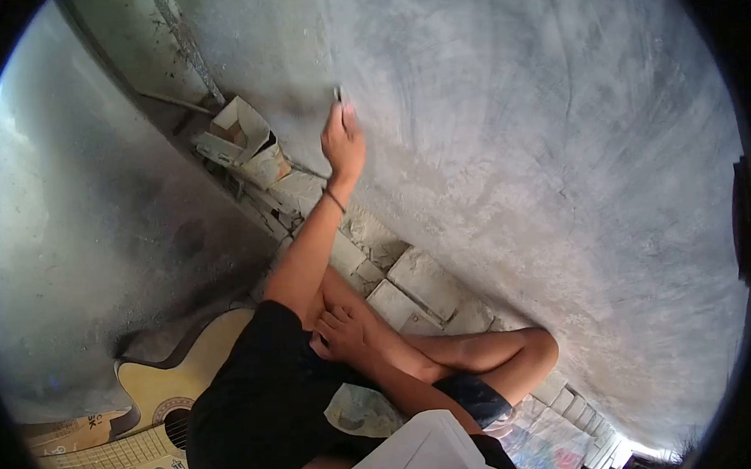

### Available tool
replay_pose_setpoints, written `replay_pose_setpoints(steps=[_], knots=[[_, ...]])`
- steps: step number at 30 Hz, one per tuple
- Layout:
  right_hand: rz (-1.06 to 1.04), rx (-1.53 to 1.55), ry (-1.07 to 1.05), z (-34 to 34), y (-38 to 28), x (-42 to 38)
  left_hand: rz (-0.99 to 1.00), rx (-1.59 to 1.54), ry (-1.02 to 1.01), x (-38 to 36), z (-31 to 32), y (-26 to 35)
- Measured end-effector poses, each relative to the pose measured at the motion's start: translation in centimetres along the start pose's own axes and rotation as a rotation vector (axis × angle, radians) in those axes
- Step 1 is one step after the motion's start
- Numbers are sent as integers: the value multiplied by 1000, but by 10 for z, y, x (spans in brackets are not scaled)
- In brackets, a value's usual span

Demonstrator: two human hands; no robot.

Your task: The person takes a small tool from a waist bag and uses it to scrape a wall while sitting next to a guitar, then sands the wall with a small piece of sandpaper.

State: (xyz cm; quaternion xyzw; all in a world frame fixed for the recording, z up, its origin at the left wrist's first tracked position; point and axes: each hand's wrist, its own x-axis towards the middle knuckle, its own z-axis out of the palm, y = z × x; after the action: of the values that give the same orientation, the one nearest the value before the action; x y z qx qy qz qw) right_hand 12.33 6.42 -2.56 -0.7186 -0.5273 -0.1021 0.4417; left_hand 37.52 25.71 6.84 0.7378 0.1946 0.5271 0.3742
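My left hand [344, 144] is raised in front of the grey wall [513, 128], closed around a small slim dark object [337, 94] with a pale part. It is blurred, and I cannot make out its kind. A thin dark band circles that wrist. Lower down, my right hand [339, 332] rests against my bent leg [371, 327], its fingers loosely bent and apart, with no held thing visible. White sheets of paper [418, 452] lie at the bottom, close to my right forearm. Beside them is a patterned patch [362, 409], partly hidden.
An acoustic guitar [209, 351] lies at my left, partly behind my black shirt. An open box [241, 127] stands in the corner. Pale bricks or blocks [424, 283] run along the wall's foot. A colourful printed sheet [548, 445] lies at the lower right.
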Motion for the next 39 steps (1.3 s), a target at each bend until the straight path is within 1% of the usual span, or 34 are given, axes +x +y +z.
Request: replay_pose_setpoints(steps=[1,3,4,5,6,8,9,10,12,13,16,18,20,22,23,25,27,28,30,31,32,34,35,36,37,38,39], knots=[[-9,-2,11,-2,4,2,1,-13,0,-8,4,-4],[22,10,-60,-2,6,-1,20,-41,26,-3,9,-1],[29,26,-64,3,9,-3,22,-61,43,-5,8,-6],[27,35,-60,5,4,-4,-3,-18,-14,6,0,-1],[22,35,-54,4,1,-9,-29,5,-21,11,-5,5],[12,55,-16,8,1,-11,28,-101,56,30,3,23],[-8,71,20,7,0,-11,100,-31,117,22,10,15],[-22,61,29,5,3,-7,115,-42,126,8,12,9],[-12,28,8,4,4,-5,89,-21,47,-23,11,-6],[-20,21,18,5,6,-6,102,-29,50,-17,12,-2],[11,35,-61,11,2,-17,36,37,29,-7,1,9],[-7,42,4,11,-2,-13,-29,45,2,18,1,21],[-5,35,3,5,-4,-10,15,62,48,-1,9,6],[-21,15,16,3,-1,-5,16,69,33,-35,9,-2],[-20,8,9,4,1,-6,19,101,6,-34,3,2],[-9,-2,-3,10,8,-11,31,83,13,-7,6,0],[-20,33,-5,10,0,-14,33,75,18,23,-1,23],[-14,44,-16,10,-4,-18,21,87,16,14,-2,18],[-5,43,-50,7,1,-13,75,72,93,7,8,8],[-24,34,-38,8,3,-7,44,79,88,-13,11,0],[-31,39,8,8,2,-7,54,68,95,-21,8,1],[-37,35,54,7,7,-3,-72,112,-57,-27,2,-3],[-31,47,42,5,5,-5,-11,91,-33,-17,3,-4],[-14,69,23,6,-2,-12,-37,108,-45,-4,0,6],[1,81,13,6,-5,-16,-28,107,-18,18,-1,27],[17,68,-41,6,-5,-16,-9,102,17,29,-1,40],[23,50,-95,5,-3,-16,-13,105,25,19,4,30]])
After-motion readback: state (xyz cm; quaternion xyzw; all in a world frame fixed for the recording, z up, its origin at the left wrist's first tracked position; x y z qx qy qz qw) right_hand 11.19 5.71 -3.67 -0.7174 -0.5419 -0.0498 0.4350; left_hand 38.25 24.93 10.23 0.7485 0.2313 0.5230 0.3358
